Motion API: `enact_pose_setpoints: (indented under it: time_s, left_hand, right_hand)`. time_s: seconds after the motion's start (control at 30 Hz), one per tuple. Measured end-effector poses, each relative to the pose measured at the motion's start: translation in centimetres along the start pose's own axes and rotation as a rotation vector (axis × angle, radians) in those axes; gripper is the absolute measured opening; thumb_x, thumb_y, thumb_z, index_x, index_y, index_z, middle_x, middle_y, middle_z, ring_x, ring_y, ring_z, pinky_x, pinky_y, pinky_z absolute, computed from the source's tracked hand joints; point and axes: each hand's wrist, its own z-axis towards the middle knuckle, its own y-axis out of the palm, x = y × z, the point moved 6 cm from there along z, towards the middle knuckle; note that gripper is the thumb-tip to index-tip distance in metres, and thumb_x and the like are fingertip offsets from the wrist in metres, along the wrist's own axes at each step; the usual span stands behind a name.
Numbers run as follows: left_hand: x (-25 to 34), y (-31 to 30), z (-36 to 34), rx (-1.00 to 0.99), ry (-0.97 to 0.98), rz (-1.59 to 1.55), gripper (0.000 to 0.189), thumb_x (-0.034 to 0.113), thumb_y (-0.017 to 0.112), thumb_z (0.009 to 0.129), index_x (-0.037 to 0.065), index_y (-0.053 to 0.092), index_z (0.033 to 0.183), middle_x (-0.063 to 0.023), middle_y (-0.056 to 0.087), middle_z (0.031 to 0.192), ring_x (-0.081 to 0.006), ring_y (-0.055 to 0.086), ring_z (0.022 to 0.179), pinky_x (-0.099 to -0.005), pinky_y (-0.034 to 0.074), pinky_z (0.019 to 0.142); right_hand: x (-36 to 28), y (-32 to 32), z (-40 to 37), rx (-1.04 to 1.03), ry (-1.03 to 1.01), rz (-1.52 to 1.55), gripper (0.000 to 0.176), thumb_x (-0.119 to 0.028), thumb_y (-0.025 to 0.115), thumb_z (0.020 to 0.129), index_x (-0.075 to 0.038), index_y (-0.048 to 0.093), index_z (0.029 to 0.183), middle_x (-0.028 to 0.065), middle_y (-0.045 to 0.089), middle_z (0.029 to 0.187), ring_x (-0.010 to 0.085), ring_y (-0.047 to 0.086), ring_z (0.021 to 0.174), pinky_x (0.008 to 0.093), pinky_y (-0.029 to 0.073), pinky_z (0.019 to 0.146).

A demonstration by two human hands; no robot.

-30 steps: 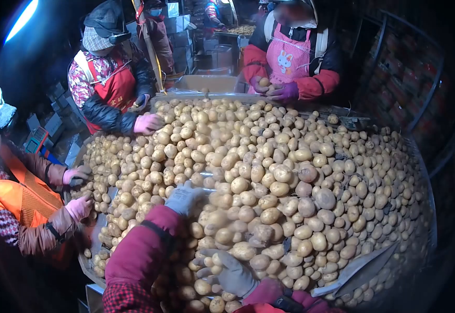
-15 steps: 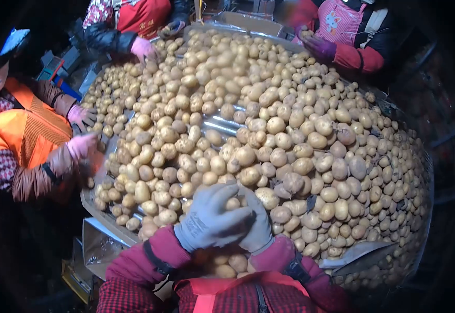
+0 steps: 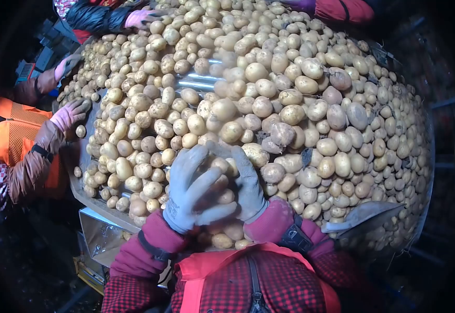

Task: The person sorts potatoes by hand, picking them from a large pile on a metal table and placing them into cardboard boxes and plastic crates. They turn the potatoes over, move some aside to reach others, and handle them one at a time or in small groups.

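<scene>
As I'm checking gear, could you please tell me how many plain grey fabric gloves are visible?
2: one on the wearer's left hand, one on the right hand, both over pale-brown, rounded potatoes. Others may be hidden.

No text, label, brand, number or sign was legible. Faint print at the wrist edge of the left glove was unreadable.

The left hand and right hand, both gloved, curve around several potatoes.
</scene>
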Motion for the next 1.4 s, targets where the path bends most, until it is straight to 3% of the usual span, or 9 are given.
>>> enact_pose_setpoints:
  time_s: [0.27, 0.37, 0.47, 0.57, 0.73, 1.0, 1.17, 1.3, 1.4]
  left_hand:
    - [-0.2, 0.9, -0.2, -0.081, 0.037, 0.207, 0.066, 0.049, 0.083, 0.076, 0.018, 0.067, 0.132, -0.0204, 0.054, 0.142, -0.0438, 0.050, 0.134, -0.0614, 0.032, 0.114]
    - [-0.3, -0.5, 0.3, -0.096, 0.114, 0.137, 0.064, 0.056, 0.076, 0.081, 0.018, 0.067, 0.131, -0.0213, 0.055, 0.141, -0.0446, 0.052, 0.132, -0.0596, 0.031, 0.115]
    - [-3.2, -3.2, 2.7, 0.054, 0.024, 0.279, 0.052, 0.034, 0.069, 0.090, 0.010, 0.062, 0.136, -0.0238, 0.054, 0.142, -0.0442, 0.053, 0.129, -0.0589, 0.035, 0.113]
    - [-9.2, -3.4, 5.0, -0.076, -0.071, 0.553, 0.055, 0.022, 0.070, 0.088, 0.010, 0.059, 0.141, -0.0209, 0.054, 0.144, -0.0414, 0.047, 0.136, -0.0582, 0.033, 0.116]
    - [-18.2, -4.0, 6.6, -0.273, -0.128, 0.751, 0.026, 0.028, 0.072, 0.086, 0.026, 0.073, 0.111, -0.0010, 0.065, 0.125, -0.0291, 0.049, 0.132, -0.0600, 0.025, 0.113]
    - [-24.7, -7.4, 6.1, -0.077, -0.313, 0.788, 0.021, 0.026, 0.070, 0.089, 0.027, 0.070, 0.110, -0.0006, 0.066, 0.119, -0.0284, 0.054, 0.124, -0.0548, 0.032, 0.103]
    - [-28.5, -9.6, 8.2, -0.124, -0.466, 1.024, 0.022, 0.030, 0.067, 0.091, 0.023, 0.069, 0.112, -0.0020, 0.067, 0.113, -0.0278, 0.057, 0.117, -0.0530, 0.034, 0.103]
    - [-23.5, -6.6, 13.6, 0.041, 0.000, 0.772, 0.029, 0.036, 0.064, 0.093, 0.016, 0.067, 0.113, -0.0086, 0.067, 0.112, -0.0309, 0.059, 0.112, -0.0539, 0.038, 0.099]
    - [-24.1, -1.2, 16.7, -0.238, -0.130, 0.752, 0.041, 0.042, 0.065, 0.092, 0.020, 0.063, 0.125, -0.0100, 0.065, 0.117, -0.0335, 0.057, 0.115, -0.0576, 0.038, 0.098]
  right_hand:
    - [-0.2, -0.4, -0.1, -0.027, -0.123, -0.090, 0.076, -0.001, 0.075, 0.087, 0.000, 0.038, 0.153, 0.0149, 0.054, 0.145, 0.0224, 0.055, 0.131, 0.0348, 0.048, 0.110]
    - [-1.6, 2.2, -0.3, -0.026, 0.052, 0.152, 0.067, -0.023, 0.071, 0.093, -0.003, 0.042, 0.151, 0.0089, 0.057, 0.134, 0.0198, 0.059, 0.116, 0.0341, 0.054, 0.097]
    - [-0.8, 1.9, -0.5, 0.001, 0.199, 0.309, 0.058, -0.056, 0.041, 0.107, -0.011, 0.052, 0.143, -0.0014, 0.060, 0.104, 0.0156, 0.060, 0.084, 0.0331, 0.057, 0.075]
    - [-1.7, 3.6, -1.1, 0.111, 0.235, 0.294, 0.052, -0.054, 0.046, 0.107, -0.011, 0.055, 0.135, -0.0022, 0.054, 0.088, 0.0141, 0.057, 0.076, 0.0243, 0.051, 0.065]
    - [-1.5, 1.6, -0.6, -0.004, -0.323, -0.524, 0.046, -0.038, 0.047, 0.109, -0.008, 0.048, 0.144, 0.0028, 0.062, 0.106, 0.0113, 0.059, 0.078, 0.0200, 0.051, 0.063]
    - [-1.1, 1.8, -0.6, -0.071, 0.178, 0.295, 0.057, -0.043, 0.038, 0.110, -0.005, 0.042, 0.153, 0.0096, 0.064, 0.126, 0.0147, 0.066, 0.098, 0.0265, 0.060, 0.082]
    - [-1.5, 2.7, -0.6, -0.049, 0.160, 0.190, 0.058, -0.047, 0.038, 0.110, -0.004, 0.046, 0.148, 0.0127, 0.063, 0.128, 0.0184, 0.068, 0.098, 0.0260, 0.059, 0.075]
    - [-1.2, 2.2, -0.8, -0.045, 0.208, 0.214, 0.054, -0.041, 0.045, 0.108, -0.002, 0.048, 0.145, 0.0134, 0.062, 0.125, 0.0199, 0.068, 0.097, 0.0285, 0.058, 0.078]
    - [-1.8, 3.0, -0.8, -0.013, 0.200, 0.167, 0.058, -0.046, 0.046, 0.106, -0.002, 0.049, 0.144, 0.0128, 0.062, 0.124, 0.0199, 0.067, 0.096, 0.0300, 0.058, 0.081]
